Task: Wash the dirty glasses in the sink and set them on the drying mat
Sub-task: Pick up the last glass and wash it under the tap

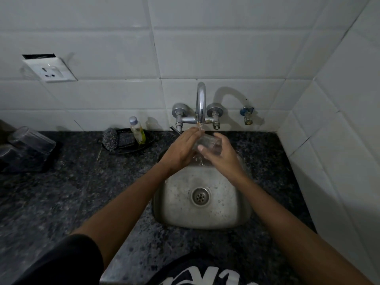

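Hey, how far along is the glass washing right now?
Done: upturned glasses sit on the drying mat. In hand: the right hand holds a glass under the running tap, left hand touching it. Left: set it on the mat.

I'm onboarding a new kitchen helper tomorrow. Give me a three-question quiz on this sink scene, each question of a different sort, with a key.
1. True or false: water is running from the curved chrome tap onto the clear drinking glass.
2. Which hand grips the glass? A) the left hand B) the right hand
3. Fill in: the small clear bottle of yellow liquid stands on the dark oval tray to the ____ of the tap.

Key: 1 true. 2 B; the left hand's straight fingers only touch the glass's end. 3 left, beside the scrub pads; upturned washed glasses sit further left, and the square steel sink holds no glasses.
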